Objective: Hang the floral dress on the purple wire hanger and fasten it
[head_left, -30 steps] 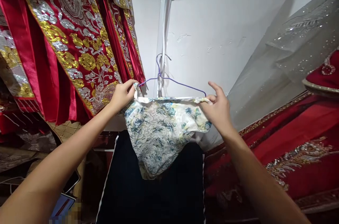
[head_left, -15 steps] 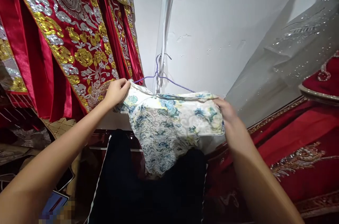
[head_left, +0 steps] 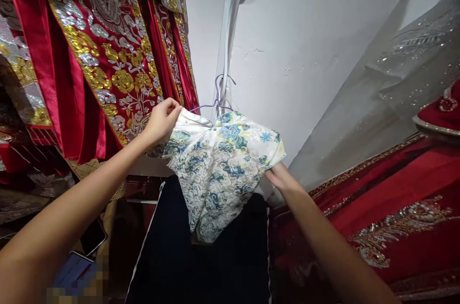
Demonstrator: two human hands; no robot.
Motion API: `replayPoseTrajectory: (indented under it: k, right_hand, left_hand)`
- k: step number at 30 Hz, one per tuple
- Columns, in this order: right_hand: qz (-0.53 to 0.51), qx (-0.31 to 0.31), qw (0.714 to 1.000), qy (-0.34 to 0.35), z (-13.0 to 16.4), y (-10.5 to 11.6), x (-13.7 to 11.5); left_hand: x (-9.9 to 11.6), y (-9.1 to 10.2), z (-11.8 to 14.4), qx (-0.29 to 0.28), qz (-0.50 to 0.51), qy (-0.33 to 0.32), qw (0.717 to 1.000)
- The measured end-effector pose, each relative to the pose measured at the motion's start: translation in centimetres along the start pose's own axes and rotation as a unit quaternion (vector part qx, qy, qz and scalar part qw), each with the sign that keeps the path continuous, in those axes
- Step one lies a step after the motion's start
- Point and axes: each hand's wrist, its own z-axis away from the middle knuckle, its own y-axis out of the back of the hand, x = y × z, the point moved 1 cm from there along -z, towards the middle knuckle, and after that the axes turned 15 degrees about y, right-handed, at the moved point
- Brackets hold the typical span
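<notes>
A short-sleeved blouse (head_left: 219, 165), white with blue and yellow flowers, is spread out in front of me on a thin purple hanger (head_left: 216, 98). My left hand (head_left: 163, 119) is closed, pinching the fabric at its left shoulder beside the collar. At the opposite side, my right hand (head_left: 279, 177) reaches up to the hem of the right sleeve. Part of it goes under the cloth, so its fingers are hidden. The right shoulder lies over the hanger arm, and only the hook and upper wires show.
Red garments with gold and silver embroidery (head_left: 122, 69) hang on the left. Sheer beaded fabric (head_left: 359, 117) and a red embroidered cloth (head_left: 406, 189) are at the right. Dark cloth (head_left: 201, 270) lies below the blouse. A phone (head_left: 75, 270) sits at lower left, near a white wall (head_left: 287, 21).
My right hand has let go of the right shoulder and moved down and left to the sleeve hem. The folded right shoulder now lies opened out. My left hand keeps its pinch.
</notes>
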Motion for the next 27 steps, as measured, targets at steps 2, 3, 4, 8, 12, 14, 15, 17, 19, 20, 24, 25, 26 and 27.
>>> replayPoseTrajectory:
  k: [2, 3, 4, 8, 12, 14, 15, 17, 19, 20, 24, 25, 26, 27]
  right_hand:
    - [-0.027, 0.014, 1.0, -0.006, -0.8, 1.3, -0.7]
    - [-0.043, 0.018, 0.999, -0.01, -1.3, 1.9, -1.2]
    - [-0.057, 0.02, 0.998, -0.012, -1.8, 2.2, -1.9]
    - [-0.086, 0.027, 0.995, 0.03, -3.8, 1.3, -5.2]
    - [-0.092, -0.023, 0.99, 0.107, -3.8, -3.7, -8.9]
    - [-0.063, -0.084, 0.988, 0.116, -2.6, -6.4, -10.5]
    - [-0.04, -0.132, 0.984, 0.109, -1.8, -7.5, -11.2]
    - [0.023, -0.276, 0.957, 0.082, -0.2, -9.1, -12.3]
    - [0.095, -0.426, 0.898, 0.063, 0.9, -9.7, -12.5]
    - [0.132, -0.469, 0.871, 0.068, 1.2, -9.8, -12.2]
    - [0.293, -0.39, 0.858, 0.163, 0.9, -9.6, -7.8]
    - [0.331, -0.351, 0.855, 0.188, 0.8, -9.8, -6.3]
    - [0.364, -0.324, 0.847, 0.212, 0.7, -10.1, -4.9]
    - [0.389, -0.306, 0.835, 0.238, 0.7, -10.6, -3.7]
  left_hand:
    - [0.2, -0.3, 0.7, -0.002, -0.021, -0.02, 1.0]
    - [0.4, -0.4, 0.9, -0.004, -0.031, -0.026, 0.999]
    - [0.5, -0.5, 1.1, -0.009, -0.039, -0.027, 0.999]
    - [1.3, -0.4, 0.8, -0.06, -0.07, -0.025, 0.995]
    - [1.5, 0.2, -1.1, -0.07, -0.115, -0.018, 0.991]
    - [1.3, 0.5, -2.2, -0.037, -0.127, 0.001, 0.991]
    - [1.1, 0.5, -2.6, -0.026, -0.12, 0.01, 0.992]
    - [0.9, 0.4, -2.8, -0.03, -0.068, 0.025, 0.997]
    - [1.1, 0.1, -2.1, -0.087, 0.016, 0.027, 0.996]
    - [1.4, -0.1, -1.4, -0.124, 0.057, 0.024, 0.99]
    - [4.2, -1.1, 2.3, -0.237, 0.129, -0.01, 0.963]
    - [5.2, -1.3, 3.4, -0.255, 0.139, -0.023, 0.957]
    - [6.3, -1.6, 4.4, -0.276, 0.153, -0.036, 0.948]
    - [7.4, -1.9, 5.5, -0.296, 0.172, -0.049, 0.938]
